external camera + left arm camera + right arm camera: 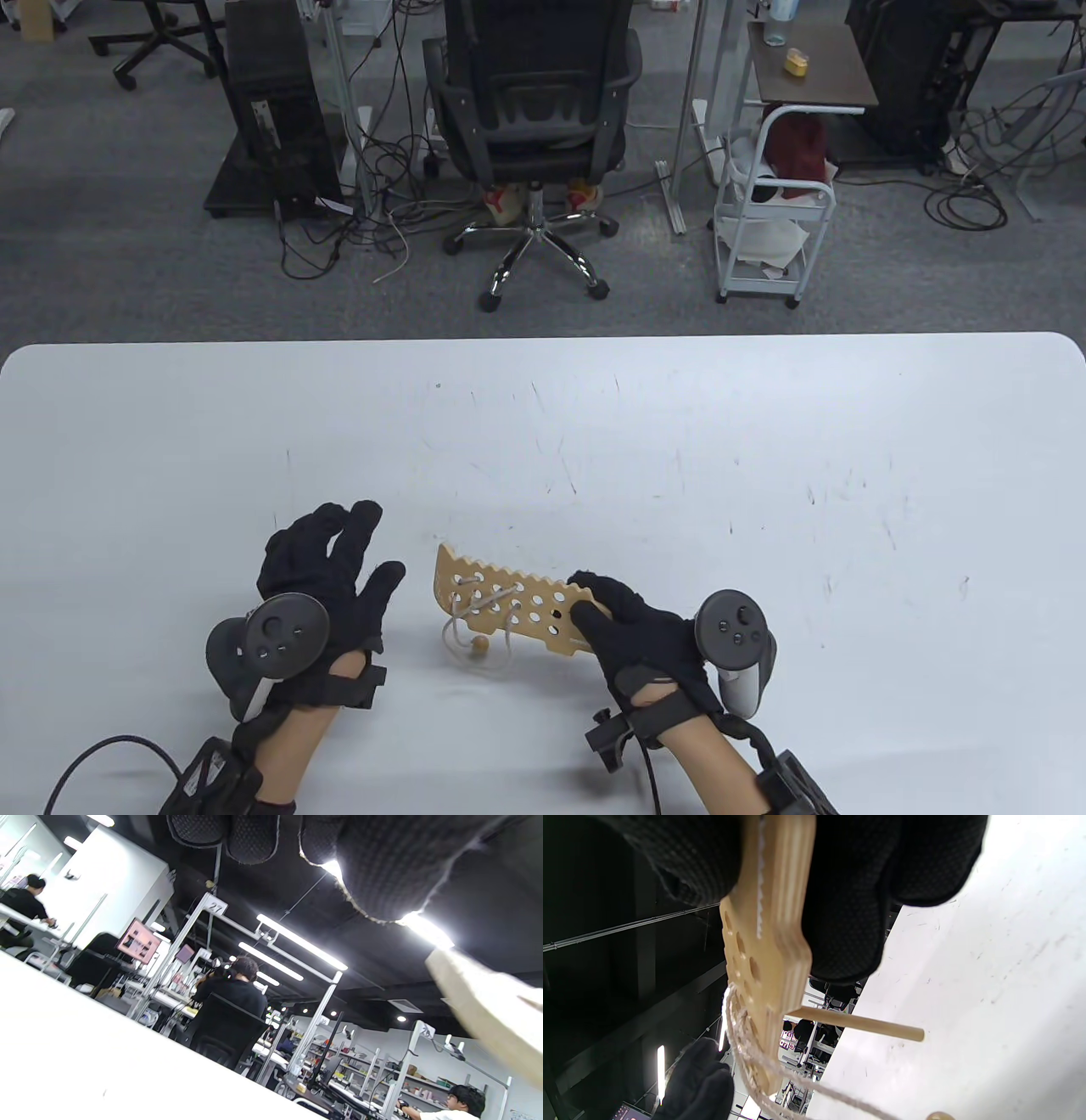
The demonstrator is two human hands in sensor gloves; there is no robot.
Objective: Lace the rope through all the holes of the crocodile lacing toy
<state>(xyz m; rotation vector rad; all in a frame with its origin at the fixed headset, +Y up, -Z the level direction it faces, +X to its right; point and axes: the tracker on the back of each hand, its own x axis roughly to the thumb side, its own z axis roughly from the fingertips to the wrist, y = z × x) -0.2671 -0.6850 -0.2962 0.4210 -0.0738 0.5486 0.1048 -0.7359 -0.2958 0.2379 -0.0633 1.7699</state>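
A: Table view is bright and even, and the white surface (pixel 679 441) is evenly lit with only soft shadows under both hands.

B: Sharp too. The far edge of the surface bows a little, so there's some wide-angle bending.

A: Left wrist view is harsher. The ceiling light strips (pixel 292 942) flare white against a dark ceiling, and glare bleeds round the glove (pixel 382 866).

B: The surface is blown out to plain white there, and the pale wooden edge (pixel 488 1010) at right is badly out of focus.

A: Right wrist view: the wooden board (pixel 768 942) is close and soft, the gloved fingers (pixel 848 899) nearly black.

B: The right side is overexposed.
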